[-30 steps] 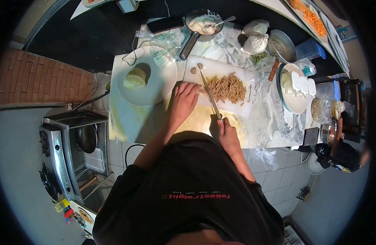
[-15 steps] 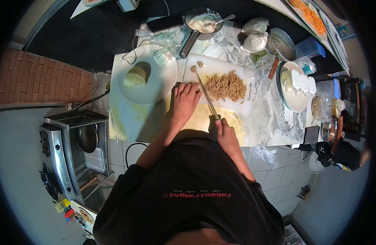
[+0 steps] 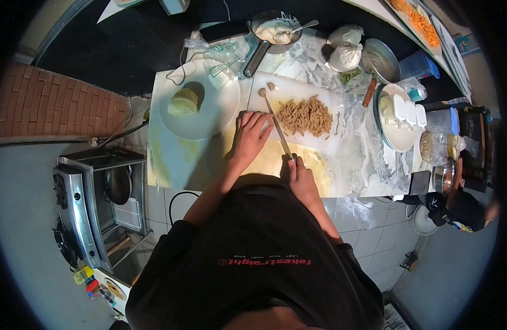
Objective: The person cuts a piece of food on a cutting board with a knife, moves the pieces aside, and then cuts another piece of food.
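Note:
My right hand (image 3: 301, 175) is closed around the handle of a kitchen knife (image 3: 278, 126), its blade slanting up and left across a white cutting board (image 3: 336, 104). Just left of the blade, my left hand (image 3: 252, 135) presses down on the board's edge with bent fingers. Whatever lies under those fingers is hidden. Right of the knife is a heap of brown food strips (image 3: 305, 116), cut thin. Two small brown end pieces (image 3: 262, 92) sit near the knife tip.
At left a large white plate (image 3: 209, 118) holds a cabbage piece (image 3: 183, 103). Behind the board stands a pan (image 3: 257, 58) with white batter and a spoon. Plastic bags (image 3: 344, 55), a metal bowl (image 3: 381, 60) and stacked plates (image 3: 399, 142) fill the right side. Another person (image 3: 465, 209) is at far right.
Both hands and the knife have shifted only slightly, with the right hand a little further left. The food heap looks the same.

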A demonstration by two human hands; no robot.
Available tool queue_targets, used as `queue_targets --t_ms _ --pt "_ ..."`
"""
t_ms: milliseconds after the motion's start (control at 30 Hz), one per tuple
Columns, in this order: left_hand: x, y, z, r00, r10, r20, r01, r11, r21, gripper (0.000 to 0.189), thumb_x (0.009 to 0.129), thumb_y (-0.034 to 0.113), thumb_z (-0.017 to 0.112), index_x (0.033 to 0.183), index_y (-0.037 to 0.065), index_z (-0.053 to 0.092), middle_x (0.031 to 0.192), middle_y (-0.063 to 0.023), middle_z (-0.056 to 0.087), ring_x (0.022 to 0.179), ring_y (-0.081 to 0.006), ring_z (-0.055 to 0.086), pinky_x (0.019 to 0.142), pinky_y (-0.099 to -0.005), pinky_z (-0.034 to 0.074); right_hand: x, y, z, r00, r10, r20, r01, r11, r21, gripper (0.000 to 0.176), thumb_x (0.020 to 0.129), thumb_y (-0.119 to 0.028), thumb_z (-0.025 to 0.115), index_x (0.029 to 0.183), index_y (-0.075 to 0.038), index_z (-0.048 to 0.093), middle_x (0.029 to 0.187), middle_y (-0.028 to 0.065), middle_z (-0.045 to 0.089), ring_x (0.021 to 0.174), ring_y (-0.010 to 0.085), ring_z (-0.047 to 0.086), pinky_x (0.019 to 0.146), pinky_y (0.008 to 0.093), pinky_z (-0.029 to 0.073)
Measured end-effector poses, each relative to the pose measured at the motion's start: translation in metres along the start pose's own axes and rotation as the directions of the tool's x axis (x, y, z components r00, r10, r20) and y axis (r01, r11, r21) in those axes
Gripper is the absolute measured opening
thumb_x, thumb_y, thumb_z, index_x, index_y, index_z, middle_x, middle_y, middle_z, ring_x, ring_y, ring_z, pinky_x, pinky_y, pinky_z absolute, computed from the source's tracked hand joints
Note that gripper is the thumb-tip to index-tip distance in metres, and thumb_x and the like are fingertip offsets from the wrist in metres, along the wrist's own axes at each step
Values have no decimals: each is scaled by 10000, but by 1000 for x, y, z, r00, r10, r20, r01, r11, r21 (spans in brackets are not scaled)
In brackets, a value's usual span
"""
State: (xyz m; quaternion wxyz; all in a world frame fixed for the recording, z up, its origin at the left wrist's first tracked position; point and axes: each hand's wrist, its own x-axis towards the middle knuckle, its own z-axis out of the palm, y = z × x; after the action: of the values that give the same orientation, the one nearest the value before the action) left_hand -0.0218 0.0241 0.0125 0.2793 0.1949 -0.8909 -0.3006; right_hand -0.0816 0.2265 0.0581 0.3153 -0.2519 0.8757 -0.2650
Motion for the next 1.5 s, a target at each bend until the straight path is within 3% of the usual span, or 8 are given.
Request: queue_targets --t_ms 333,433,500,600,1033,1200,1500 --pt "-11 -4 8 995 2 -98 -1 1000 7 325 861 125 762 1172 87 675 1163 -63 678 1134 -301 562 1000 -426 424 0 8 -1 996 -93 -15 92 995 -43 336 1106 -288 437 1209 21 521 699 316 639 707 522 647 599 577 509" --pt "-17 -4 3 992 64 -105 -57 996 71 285 901 201 734 1169 110 704 1186 -37 671 1173 -257 565 977 -414 427 3 10 -1 993 -112 -22 110 992 -57 326 1105 -287 441 1226 5 520 700 309 644 703 521 647 591 577 507" --pt "-23 -3 -1 986 146 -79 -131 976 175 283 919 216 715 1173 91 713 1240 -21 671 1220 -240 562 1001 -414 427 4 13 0 994 -113 1 113 991 -77 326 1106 -297 439 1248 -14 518 705 305 649 707 522 649 591 578 509" --pt "-25 -4 -1 987 161 16 -161 969 190 314 930 226 702 1204 73 707 1280 -7 669 1249 -233 556 1031 -417 416 6 14 -1 993 -119 -13 117 989 -87 329 1105 -305 439 1257 -23 516 707 305 650 710 521 651 597 582 513" --pt "-23 -4 -1 987 161 24 -163 966 202 312 919 218 712 1200 81 718 1274 1 681 1241 -223 563 1032 -421 406 7 19 -5 982 -187 -32 179 971 -159 334 1102 -304 450 1244 -8 515 657 294 633 647 515 639 549 576 504" --pt "-22 -5 -1 986 167 18 -167 967 190 312 917 209 716 1197 71 723 1261 -3 693 1233 -223 573 1031 -415 409 9 22 -5 978 -206 -20 202 970 -132 319 1102 -296 457 1214 -2 509 711 306 651 674 513 648 567 578 507" --pt "-22 -5 -1 985 174 8 -172 968 183 288 901 186 733 1161 62 743 1244 -5 707 1212 -210 590 1017 -403 416 6 18 -5 990 -138 18 139 977 -161 335 1107 -307 432 1228 -1 496 738 312 661 712 524 655 601 595 515"
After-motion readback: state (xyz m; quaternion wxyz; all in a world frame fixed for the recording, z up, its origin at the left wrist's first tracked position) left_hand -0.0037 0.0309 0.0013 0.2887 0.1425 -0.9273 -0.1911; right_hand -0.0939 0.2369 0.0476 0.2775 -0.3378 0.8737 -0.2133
